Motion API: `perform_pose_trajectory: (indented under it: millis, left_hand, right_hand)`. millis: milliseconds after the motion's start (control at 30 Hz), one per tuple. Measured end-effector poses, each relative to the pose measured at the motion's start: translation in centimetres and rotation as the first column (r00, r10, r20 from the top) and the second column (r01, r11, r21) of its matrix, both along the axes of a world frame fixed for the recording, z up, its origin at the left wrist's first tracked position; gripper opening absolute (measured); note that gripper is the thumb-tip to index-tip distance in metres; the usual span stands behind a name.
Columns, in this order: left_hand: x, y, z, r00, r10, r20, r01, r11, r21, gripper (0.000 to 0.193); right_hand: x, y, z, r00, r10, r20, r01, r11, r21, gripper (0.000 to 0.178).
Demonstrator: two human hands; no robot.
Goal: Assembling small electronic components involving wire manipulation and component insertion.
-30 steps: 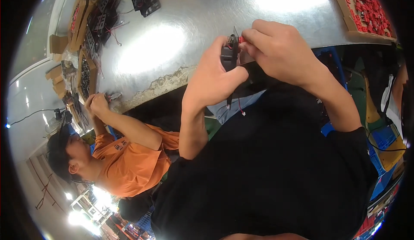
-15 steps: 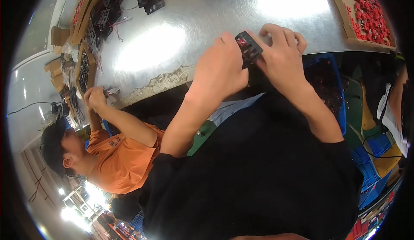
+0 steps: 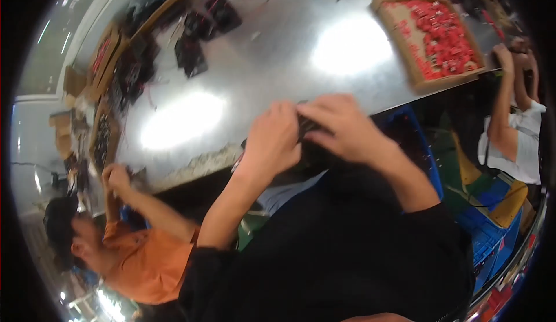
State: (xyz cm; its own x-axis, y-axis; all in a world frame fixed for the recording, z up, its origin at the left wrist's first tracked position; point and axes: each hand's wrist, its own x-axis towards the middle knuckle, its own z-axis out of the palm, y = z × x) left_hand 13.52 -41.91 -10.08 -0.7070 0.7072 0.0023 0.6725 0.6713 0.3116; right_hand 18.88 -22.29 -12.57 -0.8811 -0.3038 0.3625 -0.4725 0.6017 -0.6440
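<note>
In front of me, over the near edge of the metal table, both hands are close together around a small black plastic housing [image 3: 304, 126]. My left hand [image 3: 271, 139] is closed round its left side. On the other side, the thumb and fingers of my right hand [image 3: 346, 126] press against it. Fingers and motion blur hide most of the housing, and the red piece inside it does not show. A bit of reddish wire or part [image 3: 237, 161] peeks out beside my left wrist.
A cardboard tray of red parts [image 3: 443, 38] lies at the right. Black housings with red wires [image 3: 191, 52] lie far left. A worker in orange [image 3: 145, 264] sits at the left; another in white [image 3: 515, 142] is at the right. A blue crate [image 3: 425, 142] stands below the edge.
The view has shifted, bringing the red-parts tray and the worker in white further into sight. My hands have drawn closer together over the housing, and my right fingers now bend onto it.
</note>
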Motion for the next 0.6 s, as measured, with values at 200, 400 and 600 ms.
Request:
perform_pose_trajectory:
  millis: [200, 400, 600]
  left_hand:
    - [0.3, -1.3, 0.3, 1.000, 0.018, 0.019, -0.020, 0.991, 0.132, 0.046]
    - [-0.3, -0.5, 1.5, 0.993, 0.090, 0.076, -0.091, 0.996, 0.015, 0.056]
    - [-0.8, -0.6, 0.7, 0.987, 0.054, 0.149, -0.060, 0.998, 0.034, 0.060]
  right_hand:
    - [0.5, -0.7, 0.4, 0.997, -0.060, 0.042, 0.058, 0.998, 0.034, 0.056]
    - [-1.8, 5.6, 2.0, 0.972, -0.233, -0.041, 0.233, 0.972, -0.015, 0.028]
    - [-6.7, 19.7, 1.8, 0.702, -0.688, -0.182, 0.711, 0.690, 0.136, 0.021]
